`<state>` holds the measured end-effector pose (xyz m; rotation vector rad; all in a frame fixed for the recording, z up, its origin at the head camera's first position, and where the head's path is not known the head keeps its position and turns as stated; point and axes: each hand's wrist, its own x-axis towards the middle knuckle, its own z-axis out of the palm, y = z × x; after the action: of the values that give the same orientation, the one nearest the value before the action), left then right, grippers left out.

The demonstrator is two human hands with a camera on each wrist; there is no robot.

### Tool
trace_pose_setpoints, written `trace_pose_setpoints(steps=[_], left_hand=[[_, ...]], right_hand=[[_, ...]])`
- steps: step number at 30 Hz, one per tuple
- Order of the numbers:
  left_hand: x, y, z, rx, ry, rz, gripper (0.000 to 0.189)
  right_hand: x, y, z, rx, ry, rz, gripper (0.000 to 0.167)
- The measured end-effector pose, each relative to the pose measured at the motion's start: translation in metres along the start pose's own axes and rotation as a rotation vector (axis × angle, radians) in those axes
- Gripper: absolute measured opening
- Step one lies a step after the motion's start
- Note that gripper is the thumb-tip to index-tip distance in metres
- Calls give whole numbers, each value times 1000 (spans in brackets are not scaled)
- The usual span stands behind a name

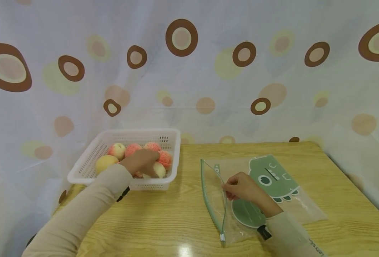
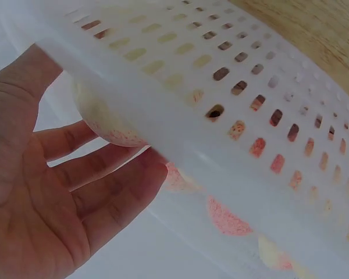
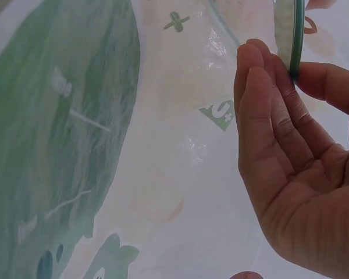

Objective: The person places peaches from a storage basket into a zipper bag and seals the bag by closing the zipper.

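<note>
Inside a white plastic basket at the left, my left hand reaches down among several toy-like peaches. Its fingers and thumb hold around a pale peach at the basket's near right corner; the left wrist view shows the fingers against the pale peach, the thumb's tip hidden behind the rim. A clear zip bag with a green cartoon print lies on the table at the right. My right hand pinches the bag's upper lip between thumb and fingers, so its mouth gapes toward the basket.
A yellow fruit and pink peaches share the basket. The bag's white slider sits at the near end of its green zip track. A patterned curtain hangs behind the wooden table.
</note>
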<state>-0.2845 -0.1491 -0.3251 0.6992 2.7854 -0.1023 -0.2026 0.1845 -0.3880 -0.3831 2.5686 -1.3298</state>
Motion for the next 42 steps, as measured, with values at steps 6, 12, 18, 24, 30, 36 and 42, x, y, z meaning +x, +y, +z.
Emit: trace_pose_setpoints(steps=[6,12,18,24,30,36,42], left_hand=[[-8,-4,-15,-13,92,-13,57],[-24,-4,-29,-43,242,13,69],[-41,7,-38,-88,389,16,65],[-60,30,-38,-263,515,94,68],[-66,55,-27,-418,596,218,70],[-58,79,-5,-534,608,293,68],[-49,103,24,-669,548,312,64]], right_hand=[[1,3,-1,13,-6,-11,28],[1,3,-1,41,-6,13,29],[-1,4,-1,90,1,35,31],[-1,9,-2,215,7,90,29],[-1,8,-3,365,8,141,24],[-2,6,-3,450,-2,169,21],[-1,11,-4,460,-34,155,22]])
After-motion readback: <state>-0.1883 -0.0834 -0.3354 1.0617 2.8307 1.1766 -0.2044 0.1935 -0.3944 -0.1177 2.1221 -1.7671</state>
